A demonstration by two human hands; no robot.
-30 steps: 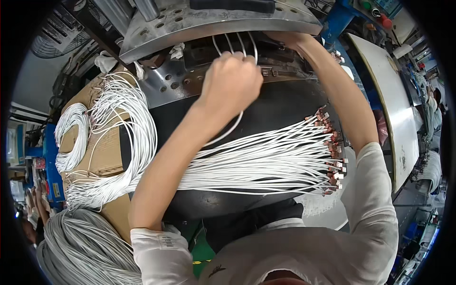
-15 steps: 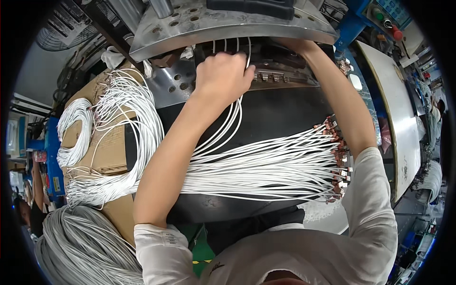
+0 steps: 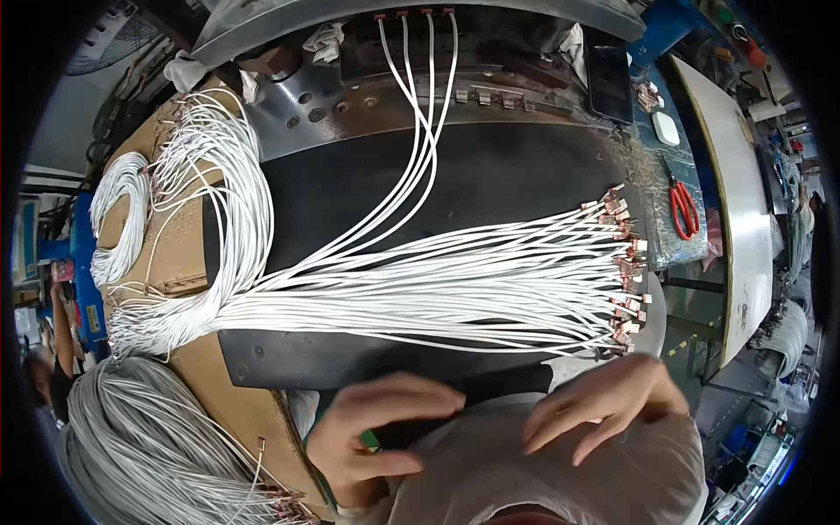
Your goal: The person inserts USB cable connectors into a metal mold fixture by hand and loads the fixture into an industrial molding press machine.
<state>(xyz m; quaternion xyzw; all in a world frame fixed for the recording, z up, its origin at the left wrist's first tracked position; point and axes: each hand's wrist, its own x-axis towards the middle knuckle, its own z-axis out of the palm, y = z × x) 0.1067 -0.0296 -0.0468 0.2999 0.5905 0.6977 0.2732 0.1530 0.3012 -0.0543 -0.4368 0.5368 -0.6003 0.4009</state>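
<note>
My left hand (image 3: 376,429) is near the front edge of the black work surface (image 3: 332,171), its fingers curved and thumb apart, slightly blurred, holding nothing. My right hand (image 3: 604,407) is close to my body with fingers spread, also holding nothing. Beyond both hands lies a wide bundle of white cables (image 3: 437,302), fanned toward the right, where small metal connectors (image 3: 632,306) tip the ends. Several single white cables (image 3: 429,144) rise from the bundle to the underside of the metal machine plate (image 3: 420,10), their reddish ends meeting its edge.
At left, a coiled cable loop (image 3: 131,210) lies on cardboard (image 3: 179,262), with a thick grey cable bundle (image 3: 149,437) in front. Red-handled scissors (image 3: 684,210), a white case (image 3: 666,129) and a dark phone (image 3: 609,83) are at right. Clips (image 3: 503,102) line the machine base.
Both hands have come back from under the machine plate toward my body. The left has let go of the several white cables, which now hang from the plate edge unheld.
</note>
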